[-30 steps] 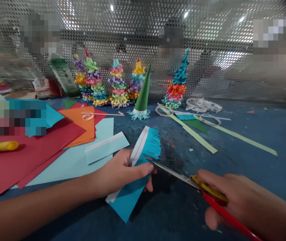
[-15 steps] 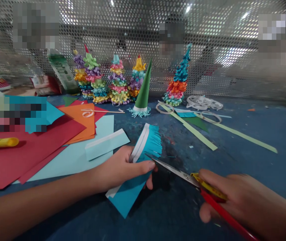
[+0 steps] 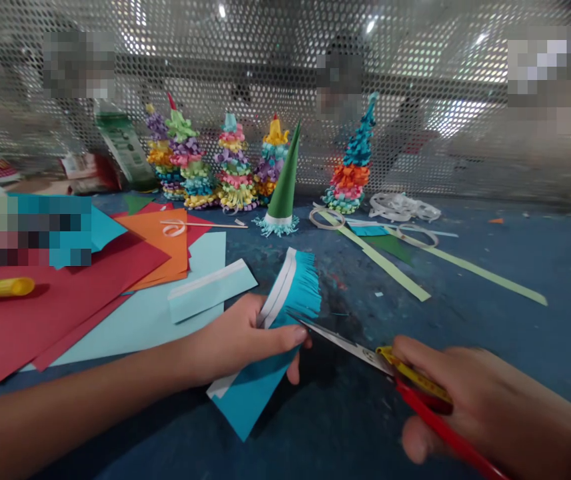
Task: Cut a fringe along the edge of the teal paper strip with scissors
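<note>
A dark blue tabletop (flecked with paper scraps) carries five fringed paper trees, a green paper cone, pale green paper strips, a whitish ribbon tangle and a pale blue sheet.

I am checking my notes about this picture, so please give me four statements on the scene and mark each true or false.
1. The left hand holds a bright blue paper strip with a white border. True.
2. The right hand holds a thin wooden stick. False: it holds metal scissors with red and yellow handles.
3. The strip is fringed along its whole length. False: its lower part is uncut.
4. A smooth green paper cone stands on the dark blue table. True.
</note>
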A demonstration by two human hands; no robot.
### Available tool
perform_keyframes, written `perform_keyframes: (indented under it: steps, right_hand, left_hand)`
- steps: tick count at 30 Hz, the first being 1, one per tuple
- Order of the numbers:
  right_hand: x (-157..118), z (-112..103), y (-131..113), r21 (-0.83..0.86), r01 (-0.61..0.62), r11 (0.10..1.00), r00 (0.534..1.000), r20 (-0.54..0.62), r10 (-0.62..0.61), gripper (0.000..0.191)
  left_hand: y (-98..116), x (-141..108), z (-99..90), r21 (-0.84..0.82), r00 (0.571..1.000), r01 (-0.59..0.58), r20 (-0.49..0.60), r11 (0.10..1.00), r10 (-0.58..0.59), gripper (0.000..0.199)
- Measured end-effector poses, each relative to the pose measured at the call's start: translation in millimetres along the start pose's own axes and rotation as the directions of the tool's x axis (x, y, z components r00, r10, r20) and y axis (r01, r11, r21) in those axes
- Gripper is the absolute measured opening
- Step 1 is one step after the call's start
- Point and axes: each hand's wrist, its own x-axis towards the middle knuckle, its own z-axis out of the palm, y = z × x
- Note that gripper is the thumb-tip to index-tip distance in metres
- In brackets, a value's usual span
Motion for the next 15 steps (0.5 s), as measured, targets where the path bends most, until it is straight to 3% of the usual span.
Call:
perform_keyframes:
  steps: [5, 11, 15]
  right_hand:
    - [1.8, 3.3, 0.6, -0.088, -0.023, 0.996, 0.995, -0.097, 0.015, 0.043]
    - [5.1, 3.9, -0.7, -0.135, -0.011, 0.991, 0.998, -0.064, 0.003, 0.031]
    - [8.1, 3.5, 2.9, -0.181, 0.045, 0.982, 0.992, -0.106, -0.066, 0.03]
  left_hand:
    - [-0.1, -1.3, -0.6, 0.041, 0.999, 0.045, -0.022, 0.998, -0.044, 0.035]
    - [-0.1, -0.7, 1.1, 0.027, 0.998, 0.048, -0.028, 0.998, -0.047, 0.032]
    - [0.6, -0.2, 2.1, 0.009, 0.998, 0.05, -0.043, 0.999, -0.049, 0.031]
